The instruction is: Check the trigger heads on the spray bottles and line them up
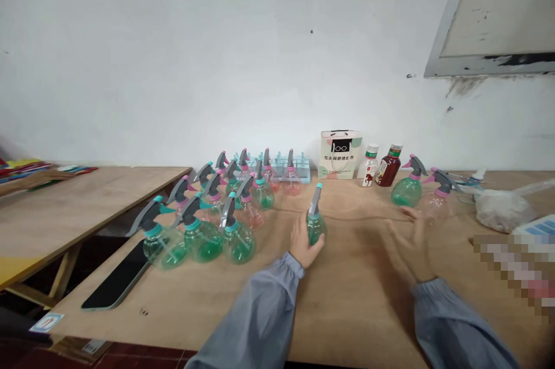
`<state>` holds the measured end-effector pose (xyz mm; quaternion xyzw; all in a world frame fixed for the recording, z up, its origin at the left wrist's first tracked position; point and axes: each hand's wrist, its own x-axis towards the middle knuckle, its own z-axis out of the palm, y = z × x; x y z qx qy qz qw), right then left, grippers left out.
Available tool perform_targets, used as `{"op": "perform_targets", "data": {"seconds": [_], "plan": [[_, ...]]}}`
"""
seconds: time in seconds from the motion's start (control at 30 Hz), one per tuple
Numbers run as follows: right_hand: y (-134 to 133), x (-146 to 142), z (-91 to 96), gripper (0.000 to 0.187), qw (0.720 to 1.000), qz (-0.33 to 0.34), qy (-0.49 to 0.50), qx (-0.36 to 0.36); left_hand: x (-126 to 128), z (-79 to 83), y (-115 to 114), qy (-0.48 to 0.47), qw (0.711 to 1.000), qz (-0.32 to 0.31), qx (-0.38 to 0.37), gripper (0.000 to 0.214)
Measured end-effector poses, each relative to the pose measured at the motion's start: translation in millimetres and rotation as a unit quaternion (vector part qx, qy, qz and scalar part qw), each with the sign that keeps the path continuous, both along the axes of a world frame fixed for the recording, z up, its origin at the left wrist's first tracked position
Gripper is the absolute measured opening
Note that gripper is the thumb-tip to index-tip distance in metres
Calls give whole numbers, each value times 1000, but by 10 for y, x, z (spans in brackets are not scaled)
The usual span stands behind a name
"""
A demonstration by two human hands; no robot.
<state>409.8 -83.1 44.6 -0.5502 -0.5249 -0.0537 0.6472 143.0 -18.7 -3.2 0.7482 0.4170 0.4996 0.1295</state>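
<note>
My left hand (306, 242) is wrapped round the body of a green spray bottle (318, 224), which stands upright on the wooden table near its middle. Its grey trigger head with a teal nozzle points up above my fingers. Over the right part of the table, my right hand (410, 244) is smeared by motion, its fingers spread and nothing seen in them. Just beyond it stand a green spray bottle with a pink collar (406, 189) and a clear pinkish spray bottle (435, 204). To the left, several more green and pink spray bottles (203, 242) stand grouped in rows.
A phone (116, 276) lies at the table's left edge. Along the wall are a light blue rack (303, 168), a paper bag (340, 155), a white bottle (368, 166) and a dark red bottle (389, 166). A clear plastic bag (505, 210) lies right. Another table (87, 201) stands left, across a gap.
</note>
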Motion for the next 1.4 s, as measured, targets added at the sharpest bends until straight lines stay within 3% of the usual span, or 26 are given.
{"op": "perform_targets", "data": {"seconds": [0.1, 0.2, 0.33, 0.43, 0.5, 0.6, 0.67, 0.77, 0.83, 0.93, 1.03, 1.13, 1.3, 1.4], "plan": [[126, -543, 102, 64, 988, 136, -52, -47, 121, -7, -144, 7, 1000, -30, 1, 73], [286, -913, 137, 80, 966, 239, -50, -91, 176, -15, -236, 30, 998, -60, 13, 72], [409, -1154, 89, 84, 958, 271, 6, -97, 154, -76, -270, 67, 996, -55, 13, 72], [418, -1188, 46, 80, 958, 268, 38, -90, 124, -89, -178, 26, 997, -64, 22, 70], [399, -1173, 29, 72, 955, 279, 54, -89, 129, -11, 3, -59, 997, -33, 25, 61], [359, -1141, 5, 57, 945, 305, 68, -98, 174, 263, 479, -171, 983, 67, 26, 56], [339, -1128, -20, 52, 939, 324, 69, -96, 202, 494, 868, -167, 980, 111, 9, 64], [328, -1116, -62, 53, 929, 351, 70, -94, 201, 770, 1382, -133, 971, 183, -79, 78], [328, -1103, -77, 56, 920, 370, 72, -103, 167, 867, 1610, -117, 970, 188, -100, 85], [328, -1077, -73, 58, 913, 387, 60, -111, 86, 921, 1765, -84, 974, 174, -116, 83], [325, -1045, -53, 56, 912, 389, 46, -118, 12, 940, 1742, -42, 976, 167, -136, 66], [332, -1003, -39, 54, 912, 388, 51, -123, -22, 935, 1571, -8, 973, 175, -147, 51], [372, -921, 28, 47, 910, 355, 141, -159, -75, 714, 953, 78, 978, 161, -112, 48], [404, -915, 150, 48, 870, 400, 231, -173, -204, 481, 489, 69, 989, 111, -74, 53]]}}
